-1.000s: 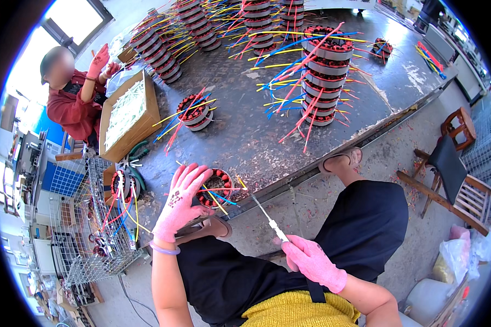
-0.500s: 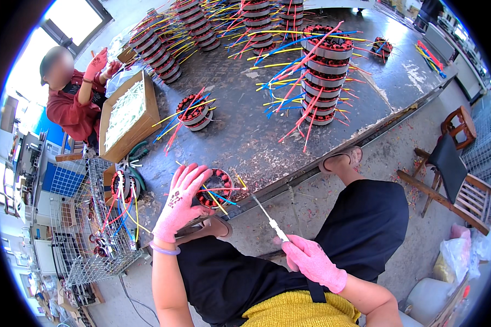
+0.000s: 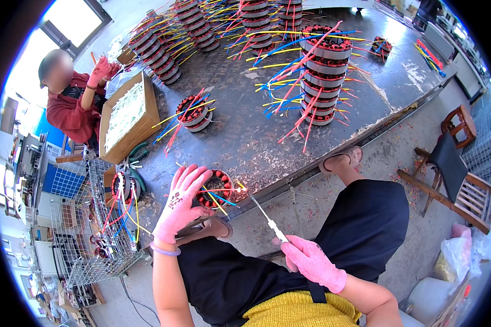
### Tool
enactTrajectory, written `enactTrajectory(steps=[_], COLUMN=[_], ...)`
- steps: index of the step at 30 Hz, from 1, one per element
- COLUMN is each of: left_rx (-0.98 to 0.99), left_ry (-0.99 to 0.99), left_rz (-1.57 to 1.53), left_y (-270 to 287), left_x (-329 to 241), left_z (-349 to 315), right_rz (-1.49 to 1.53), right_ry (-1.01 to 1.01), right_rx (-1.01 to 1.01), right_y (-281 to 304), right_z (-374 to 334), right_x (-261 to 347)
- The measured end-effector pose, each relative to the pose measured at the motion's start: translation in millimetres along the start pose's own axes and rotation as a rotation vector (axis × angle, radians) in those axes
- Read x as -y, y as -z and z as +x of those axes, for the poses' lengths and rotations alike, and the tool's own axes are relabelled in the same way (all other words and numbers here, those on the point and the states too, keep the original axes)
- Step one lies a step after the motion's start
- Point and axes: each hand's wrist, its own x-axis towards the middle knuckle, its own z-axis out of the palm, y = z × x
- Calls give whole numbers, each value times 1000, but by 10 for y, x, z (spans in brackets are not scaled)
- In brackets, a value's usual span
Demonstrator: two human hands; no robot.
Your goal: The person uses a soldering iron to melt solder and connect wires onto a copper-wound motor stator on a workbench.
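My left hand [image 3: 181,200], in a pink glove, steadies a ring-shaped motor stator [image 3: 223,179] at the bench's near edge, fingers along its left side and thumb by its near rim. The stator has dark red windings and red, yellow and blue leads. One red lead [image 3: 223,189] points right, and a small bright glow shows at its end. In my pink-gloved right hand [image 3: 313,262] is a thin metal rod-like tool with a white handle [image 3: 277,229]. Its tip lies just short of the glowing lead; touching or apart, I cannot tell.
Stacked stators [image 3: 326,76] and a single stator [image 3: 194,113] stand on the dark bench [image 3: 245,125]. At left are pliers [image 3: 137,155], a cardboard box of white sleeves [image 3: 126,117], a wire basket [image 3: 101,267] and a co-worker [image 3: 73,103]. A chair [image 3: 447,169] stands right.
A bright glow has appeared at the red lead's end. The rod's tip has shifted very slightly. The co-worker's hands have come closer together. My left hand has barely moved.
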Motion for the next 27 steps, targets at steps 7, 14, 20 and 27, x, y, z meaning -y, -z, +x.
enactTrajectory(steps=[7,14,20,27], left_rx=[3,1,28,5], left_ry=[-3,4,110,14], left_rz=[10,10,3,-29], left_y=[4,17,23,-6], left_x=[5,-4,-134,-135], left_z=[-4,3,29,75], right_rz=[38,84,236,335], right_ry=[0,-14,-22,77], right_rx=[-22,-17,-42,-103], right_y=[-21,-12,50,184], right_z=[6,2,-92,-297], right_x=[2,-38,-55,-135])
